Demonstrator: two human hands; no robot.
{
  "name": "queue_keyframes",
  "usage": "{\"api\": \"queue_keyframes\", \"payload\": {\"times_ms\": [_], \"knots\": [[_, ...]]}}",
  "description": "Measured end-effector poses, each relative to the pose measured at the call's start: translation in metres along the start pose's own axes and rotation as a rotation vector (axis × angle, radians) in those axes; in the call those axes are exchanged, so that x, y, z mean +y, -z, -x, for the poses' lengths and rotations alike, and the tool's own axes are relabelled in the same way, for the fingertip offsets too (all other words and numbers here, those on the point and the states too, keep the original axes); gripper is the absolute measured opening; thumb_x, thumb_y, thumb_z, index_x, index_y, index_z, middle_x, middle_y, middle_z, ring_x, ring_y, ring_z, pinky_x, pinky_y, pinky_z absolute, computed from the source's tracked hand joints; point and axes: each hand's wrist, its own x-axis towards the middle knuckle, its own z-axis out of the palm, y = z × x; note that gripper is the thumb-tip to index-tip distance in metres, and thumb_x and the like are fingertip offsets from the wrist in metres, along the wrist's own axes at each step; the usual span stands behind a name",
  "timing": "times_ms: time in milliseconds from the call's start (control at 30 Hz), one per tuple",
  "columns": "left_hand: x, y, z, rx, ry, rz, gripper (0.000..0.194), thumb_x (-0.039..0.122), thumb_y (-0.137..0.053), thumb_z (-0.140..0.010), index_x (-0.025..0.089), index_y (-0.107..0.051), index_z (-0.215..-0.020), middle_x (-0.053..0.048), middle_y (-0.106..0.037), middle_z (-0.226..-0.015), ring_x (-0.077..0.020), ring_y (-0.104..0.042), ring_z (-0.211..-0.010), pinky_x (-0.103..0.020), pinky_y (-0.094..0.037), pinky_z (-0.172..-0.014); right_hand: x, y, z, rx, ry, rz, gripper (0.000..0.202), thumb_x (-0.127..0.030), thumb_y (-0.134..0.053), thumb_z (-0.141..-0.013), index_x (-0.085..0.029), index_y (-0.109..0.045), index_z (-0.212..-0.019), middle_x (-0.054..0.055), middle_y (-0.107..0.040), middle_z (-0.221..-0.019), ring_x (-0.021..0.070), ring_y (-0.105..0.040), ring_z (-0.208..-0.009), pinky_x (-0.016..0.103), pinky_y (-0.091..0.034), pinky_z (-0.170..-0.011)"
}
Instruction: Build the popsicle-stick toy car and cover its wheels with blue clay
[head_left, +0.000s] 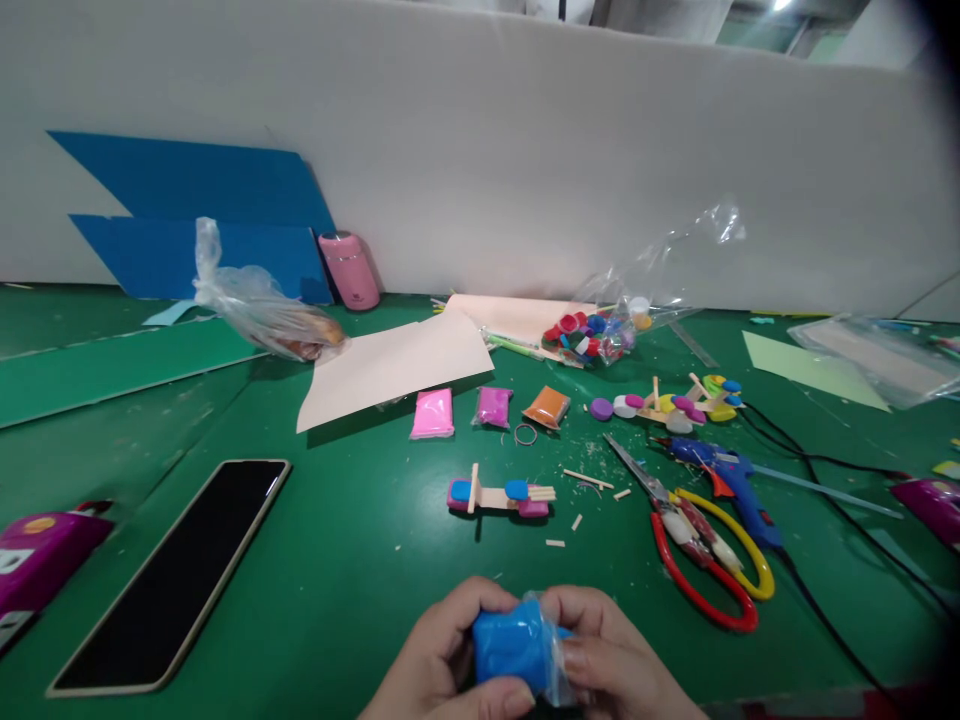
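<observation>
At the front edge of the table both hands are around a packet of blue modelling clay (506, 648) in a clear wrapper. My left hand (439, 655) grips the clay from the left, thumb in front. My right hand (615, 655) pinches the clear wrapper at the packet's right end, where a little blue clay shows by the fingers. Just beyond the hands lies a small model (495, 497) of wooden sticks with pink and blue caps. Behind it are a pink clay packet (433, 414), a purple one (493, 407) and an orange one (547, 408).
Scissors (690, 540) and a blue glue gun (724, 480) with its cord lie right. A phone (176, 570) lies left. Farther back are a bag of bottle caps (592, 335), a cap-and-stick model (679, 405), paper (397, 365) and a pink flask (350, 270).
</observation>
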Motion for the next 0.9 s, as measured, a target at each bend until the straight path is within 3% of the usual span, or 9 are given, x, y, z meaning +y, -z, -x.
{"api": "queue_keyframes", "payload": {"times_ms": [67, 133, 233, 367, 700, 900], "knots": [[-0.001, -0.001, -0.002, 0.006, 0.025, 0.044, 0.037, 0.044, -0.065, -0.064, 0.021, -0.051, -0.090, 0.004, -0.051, -0.071, -0.0099, -0.046, -0.063, -0.021, -0.039, -0.060, -0.002, 0.000, -0.003, 0.033, 0.087, 0.132, 0.034, -0.043, -0.070, -0.059, -0.014, -0.054, -0.068, -0.007, -0.040, -0.049, 0.0041, -0.032, -0.044, 0.016, -0.024, -0.044], [-0.002, -0.003, -0.004, 0.057, 0.014, 0.023, 0.032, 0.041, -0.063, -0.068, 0.020, -0.050, -0.088, 0.005, -0.049, -0.068, -0.0090, -0.044, -0.061, -0.020, -0.038, -0.058, -0.004, -0.001, -0.004, 0.106, 0.173, 0.283, 0.030, -0.042, -0.067, -0.065, -0.015, -0.057, -0.076, -0.004, -0.048, -0.057, 0.0059, -0.038, -0.050, 0.016, -0.030, -0.048], [0.000, -0.005, -0.003, 0.142, -0.037, -0.116, 0.028, 0.039, -0.058, -0.072, 0.019, -0.050, -0.091, 0.003, -0.051, -0.072, -0.0108, -0.045, -0.065, -0.021, -0.038, -0.059, -0.005, -0.001, -0.003, 0.160, 0.239, 0.424, 0.029, -0.041, -0.063, -0.070, -0.020, -0.063, -0.089, 0.001, -0.058, -0.074, 0.0093, -0.047, -0.061, 0.019, -0.039, -0.056], [0.004, -0.006, 0.000, 0.138, -0.088, -0.358, 0.028, 0.038, -0.052, -0.076, 0.018, -0.049, -0.095, -0.001, -0.054, -0.078, -0.0139, -0.049, -0.069, -0.024, -0.041, -0.064, -0.002, 0.001, -0.002, 0.157, 0.297, 0.438, 0.028, -0.042, -0.064, -0.069, -0.025, -0.067, -0.091, 0.002, -0.063, -0.081, 0.0132, -0.053, -0.070, 0.023, -0.044, -0.065], [0.018, -0.003, 0.001, 0.140, -0.090, -0.600, 0.023, 0.040, -0.045, -0.079, 0.021, -0.046, -0.092, 0.000, -0.056, -0.075, -0.0155, -0.052, -0.066, -0.024, -0.041, -0.061, -0.006, -0.005, -0.003, 0.080, 0.184, 0.395, 0.030, -0.043, -0.068, -0.065, -0.017, -0.064, -0.080, -0.003, -0.051, -0.061, 0.0068, -0.042, -0.054, 0.017, -0.038, -0.052], [0.024, 0.003, 0.001, 0.025, -0.096, -0.733, 0.021, 0.035, -0.051, -0.076, 0.021, -0.050, -0.091, -0.002, -0.061, -0.079, -0.0178, -0.054, -0.070, -0.024, -0.040, -0.063, -0.001, 0.002, -0.004, -0.039, 0.090, 0.391, 0.036, -0.048, -0.064, -0.067, -0.013, -0.065, -0.078, -0.002, -0.050, -0.058, 0.0040, -0.041, -0.047, 0.014, -0.032, -0.045]]}}
